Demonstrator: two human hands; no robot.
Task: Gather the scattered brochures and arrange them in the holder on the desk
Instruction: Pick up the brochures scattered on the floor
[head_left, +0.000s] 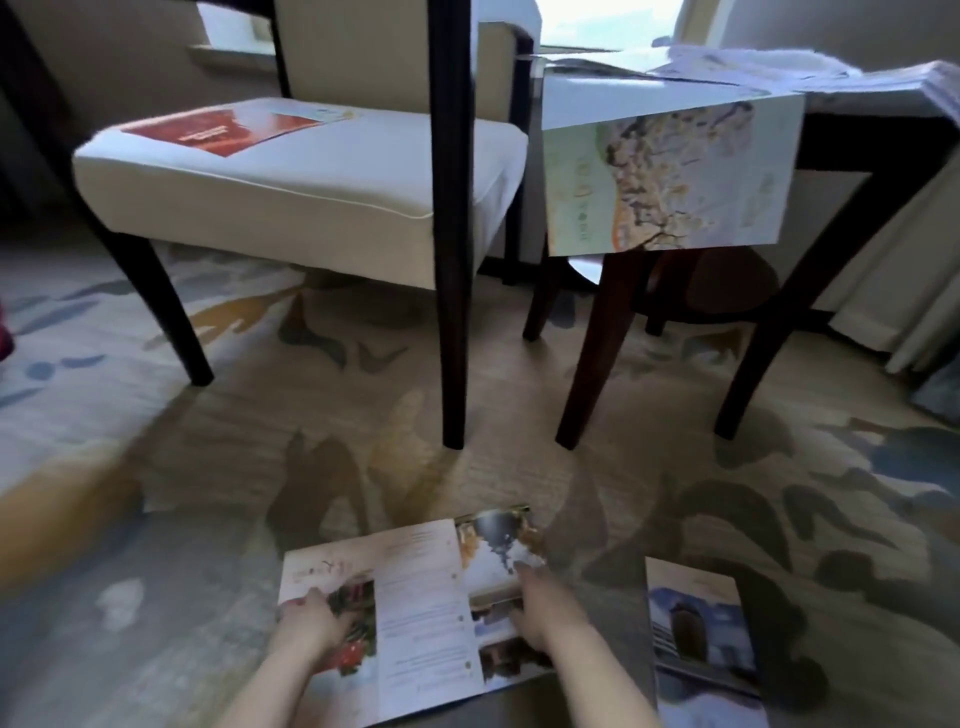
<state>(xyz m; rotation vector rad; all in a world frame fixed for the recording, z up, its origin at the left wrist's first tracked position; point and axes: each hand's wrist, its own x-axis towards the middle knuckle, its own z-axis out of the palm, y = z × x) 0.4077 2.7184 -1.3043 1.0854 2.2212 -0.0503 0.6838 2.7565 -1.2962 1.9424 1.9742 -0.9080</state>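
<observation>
A furnished room, perhaps a hotel's: patterned carpet (156, 467), upholstered chair (291, 171), small wooden table (857, 135), curtained window (608, 23).

- Open carpet (493, 467) lies between the unfolded brochure (421, 597) and the chair legs (452, 338).
- A map (670, 176) hanging over the table's (883, 130) front edge screens the space beneath.

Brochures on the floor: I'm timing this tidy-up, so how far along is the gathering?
Early. Done: nothing visibly gathered; no holder is in view. In hand: left hand and right hand touch the unfolded brochure on the carpet. Remaining: the blue brochure beside it, the red brochure on the chair seat, the map sheet draped over the table edge, and loose papers on top.
</observation>
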